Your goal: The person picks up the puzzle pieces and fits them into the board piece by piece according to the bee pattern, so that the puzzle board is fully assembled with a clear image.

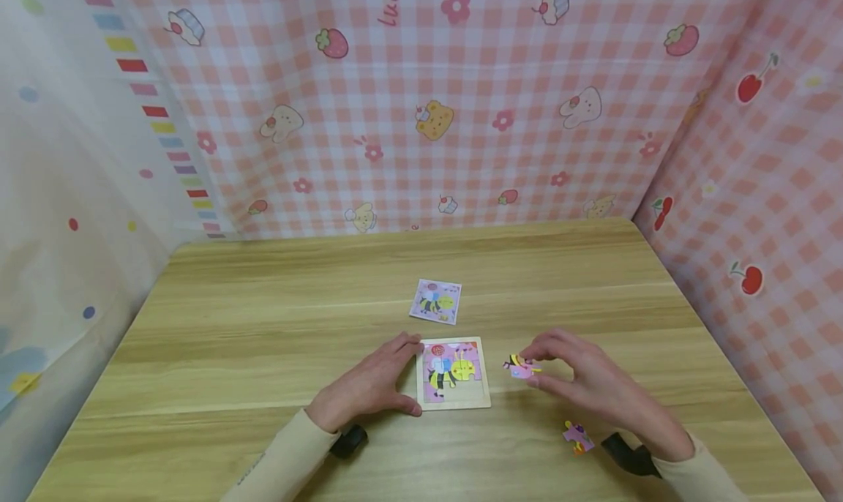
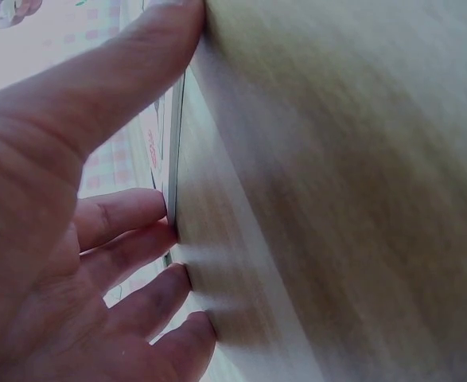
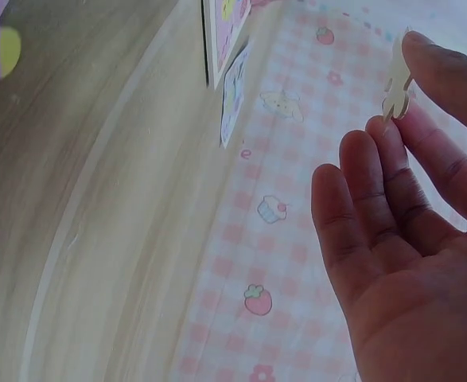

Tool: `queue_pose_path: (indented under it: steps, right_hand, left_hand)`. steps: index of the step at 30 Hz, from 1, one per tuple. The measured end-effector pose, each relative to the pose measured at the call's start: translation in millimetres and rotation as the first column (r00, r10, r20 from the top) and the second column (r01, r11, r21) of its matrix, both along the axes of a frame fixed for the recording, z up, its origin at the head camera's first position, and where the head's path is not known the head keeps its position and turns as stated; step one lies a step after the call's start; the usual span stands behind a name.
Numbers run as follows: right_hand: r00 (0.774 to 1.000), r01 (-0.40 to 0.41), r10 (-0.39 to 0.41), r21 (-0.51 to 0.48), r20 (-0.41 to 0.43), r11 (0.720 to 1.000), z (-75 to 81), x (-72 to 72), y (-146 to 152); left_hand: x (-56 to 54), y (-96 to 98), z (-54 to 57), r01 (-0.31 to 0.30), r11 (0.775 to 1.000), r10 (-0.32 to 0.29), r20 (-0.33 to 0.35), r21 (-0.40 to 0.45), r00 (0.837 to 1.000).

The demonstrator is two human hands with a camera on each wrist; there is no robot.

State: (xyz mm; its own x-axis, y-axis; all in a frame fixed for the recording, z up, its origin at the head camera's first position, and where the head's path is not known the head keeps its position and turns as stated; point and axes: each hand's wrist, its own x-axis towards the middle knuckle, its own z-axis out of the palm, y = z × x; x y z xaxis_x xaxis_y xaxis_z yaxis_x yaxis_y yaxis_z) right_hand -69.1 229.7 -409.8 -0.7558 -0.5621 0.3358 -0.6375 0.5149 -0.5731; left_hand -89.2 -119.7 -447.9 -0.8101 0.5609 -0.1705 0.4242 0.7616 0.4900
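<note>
A square jigsaw puzzle tray [image 1: 486,385] lies on the table, its bee picture partly filled with pieces and its lower right part bare wood. Along its left side my left hand [image 1: 372,385] rests, fingertips at the upper left corner and thumb at the lower left. The left wrist view shows those fingertips [image 2: 149,205] right at the tray's thin edge. To the right of the tray, my right hand [image 1: 593,377] pinches a pink, yellow and black puzzle piece [image 1: 522,369] between thumb and fingers. Its pale wooden edge shows in the right wrist view.
Another puzzle piece [image 1: 578,437] lies on the table below the right hand. Behind the tray is a square picture card [image 1: 436,301] with the same bee. Checked curtains [image 1: 408,85] stand along the table's back and right sides.
</note>
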Motion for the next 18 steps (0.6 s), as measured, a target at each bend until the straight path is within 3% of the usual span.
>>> queue_pose_path:
  steps: [7,18]
  right_hand:
    - [0.998,0.003,-0.005,0.022,0.063,1.000,2.2,1.0,-9]
    - [0.999,-0.006,0.005,0.015,0.038,1.000,-1.1,2.0,-23]
  left_hand:
    - [0.0,-0.9,0.1,0.017,1.000,-0.017,-0.015,0.024,1.000]
    - [0.2,-0.9,0.2,0.012,1.000,-0.012,-0.006,0.017,1.000]
